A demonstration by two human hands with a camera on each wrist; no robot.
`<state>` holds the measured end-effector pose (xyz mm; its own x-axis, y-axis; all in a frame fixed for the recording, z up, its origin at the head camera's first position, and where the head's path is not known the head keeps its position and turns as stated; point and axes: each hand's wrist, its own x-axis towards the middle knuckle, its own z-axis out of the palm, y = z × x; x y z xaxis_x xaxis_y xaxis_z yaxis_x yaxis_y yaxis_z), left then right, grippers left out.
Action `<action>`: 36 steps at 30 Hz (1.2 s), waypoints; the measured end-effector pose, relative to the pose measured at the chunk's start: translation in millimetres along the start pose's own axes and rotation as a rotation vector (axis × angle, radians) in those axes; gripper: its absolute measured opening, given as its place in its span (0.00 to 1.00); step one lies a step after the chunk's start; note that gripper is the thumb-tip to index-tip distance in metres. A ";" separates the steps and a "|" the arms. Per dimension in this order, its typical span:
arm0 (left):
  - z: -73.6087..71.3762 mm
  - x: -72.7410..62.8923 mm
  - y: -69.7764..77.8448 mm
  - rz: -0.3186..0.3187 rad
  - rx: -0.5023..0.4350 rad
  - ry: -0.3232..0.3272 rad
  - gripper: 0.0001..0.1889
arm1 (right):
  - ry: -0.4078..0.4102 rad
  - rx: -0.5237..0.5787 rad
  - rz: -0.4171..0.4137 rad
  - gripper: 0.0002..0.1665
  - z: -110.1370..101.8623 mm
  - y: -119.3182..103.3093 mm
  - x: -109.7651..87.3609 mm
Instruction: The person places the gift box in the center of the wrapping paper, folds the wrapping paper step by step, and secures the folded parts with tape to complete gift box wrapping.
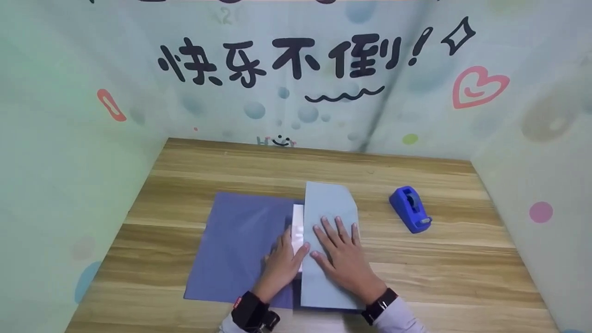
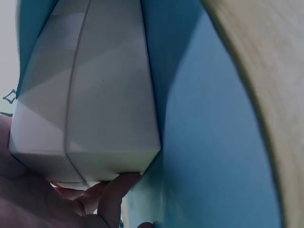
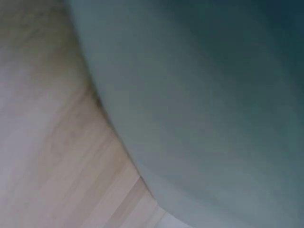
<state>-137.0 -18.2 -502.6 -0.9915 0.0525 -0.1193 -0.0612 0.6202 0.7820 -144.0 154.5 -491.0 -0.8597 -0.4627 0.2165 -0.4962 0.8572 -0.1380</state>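
A white box (image 1: 298,226) lies on a sheet of wrapping paper (image 1: 231,245), dark blue on the face that shows at the left. The sheet's right part is folded over the box as a pale blue flap (image 1: 327,199), which hides most of it. My left hand (image 1: 282,264) holds the box by its left side, thumb on top beside the flap's edge. In the left wrist view, fingers touch the end of the white box (image 2: 109,95). My right hand (image 1: 346,261) rests flat on the flap with its fingers spread. Only paper (image 3: 190,118) and tabletop show in the right wrist view.
A blue tape dispenser (image 1: 411,210) stands to the right of the paper on the wooden table (image 1: 462,259). Printed cloth walls (image 1: 300,92) enclose the table at the back and on both sides.
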 end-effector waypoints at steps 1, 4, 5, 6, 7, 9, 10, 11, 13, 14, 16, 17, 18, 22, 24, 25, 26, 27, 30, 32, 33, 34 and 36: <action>0.8 -0.1 0.2 0.002 0.004 0.010 0.38 | -0.001 -0.003 0.004 0.35 0.9 -0.8 1.2; 3.2 -0.9 0.4 0.018 0.016 0.037 0.36 | 0.000 -0.029 0.011 0.35 3.7 -1.5 3.4; 3.6 -1.1 0.4 0.024 0.014 0.043 0.35 | 0.001 -0.035 0.010 0.35 4.0 -1.3 3.7; 3.7 -1.5 0.6 0.030 0.012 0.047 0.35 | 0.001 -0.035 0.007 0.35 3.8 -0.9 3.6; 4.1 -1.7 0.2 0.035 0.008 0.048 0.35 | 0.002 -0.033 0.000 0.35 3.4 -0.2 3.3; 4.0 -2.3 0.0 0.048 0.002 0.049 0.35 | 0.005 -0.015 -0.020 0.36 1.6 1.9 1.4; 3.8 -2.3 -0.4 0.049 -0.006 0.045 0.35 | 0.006 -0.006 -0.032 0.36 0.7 3.2 0.2; 3.6 -2.3 -0.7 0.046 -0.015 0.045 0.35 | 0.004 0.004 -0.042 0.36 -0.8 4.3 -1.1; 3.2 -1.8 -1.9 0.033 -0.035 0.038 0.36 | 0.005 0.015 -0.054 0.36 -2.8 6.8 -3.5; 2.8 -1.5 -2.4 0.026 -0.044 0.033 0.37 | 0.006 0.018 -0.058 0.36 -3.5 7.9 -4.7; 2.2 -0.7 -3.4 0.004 -0.068 0.017 0.38 | 0.005 0.012 -0.061 0.37 -4.3 9.2 -6.2; 1.7 -0.5 -4.0 -0.006 -0.078 0.010 0.39 | 0.006 0.006 -0.061 0.37 -4.1 9.5 -6.5; 1.1 -0.4 -4.6 -0.008 -0.086 0.002 0.39 | 0.006 0.000 -0.061 0.37 -3.7 9.6 -6.7; -3.9 -0.6 -8.0 -0.001 -0.116 -0.035 0.38 | 0.013 -0.034 -0.062 0.37 -0.1 9.0 -5.8; -8.4 -0.6 -11.5 0.013 -0.143 -0.056 0.37 | 0.020 -0.044 -0.062 0.37 1.5 8.7 -5.1; -11.6 -0.6 -13.6 0.023 -0.157 -0.066 0.36 | 0.025 -0.045 -0.064 0.37 2.3 8.7 -4.7; -15.4 -0.7 -16.3 0.032 -0.174 -0.075 0.36 | 0.029 -0.045 -0.065 0.37 2.9 8.6 -4.2; -19.8 -1.0 -19.3 0.040 -0.189 -0.081 0.35 | 0.032 -0.043 -0.067 0.37 3.3 8.5 -3.7; -37.9 -1.8 -30.7 0.084 -0.198 -0.046 0.30 | 0.044 -0.033 -0.076 0.37 3.7 8.1 -2.3; -53.6 -3.1 -40.2 0.107 -0.161 0.013 0.27 | 0.049 -0.024 -0.081 0.37 3.5 7.9 -1.5; -62.2 -4.1 -45.3 0.105 -0.128 0.050 0.26 | 0.051 -0.021 -0.083 0.37 3.4 7.7 -1.1; -71.0 -5.1 -50.8 0.100 -0.092 0.090 0.25 | 0.052 -0.021 -0.084 0.37 3.3 7.6 -0.7; -89.3 -7.8 -62.2 0.051 0.006 0.155 0.25 | 0.051 -0.021 -0.084 0.37 3.2 7.3 -0.1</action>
<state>-135.8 -127.1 -495.7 -0.9992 -0.0365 0.0168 -0.0097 0.6243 0.7812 -147.9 160.0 -495.1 -0.8073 -0.5219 0.2757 -0.5635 0.8204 -0.0969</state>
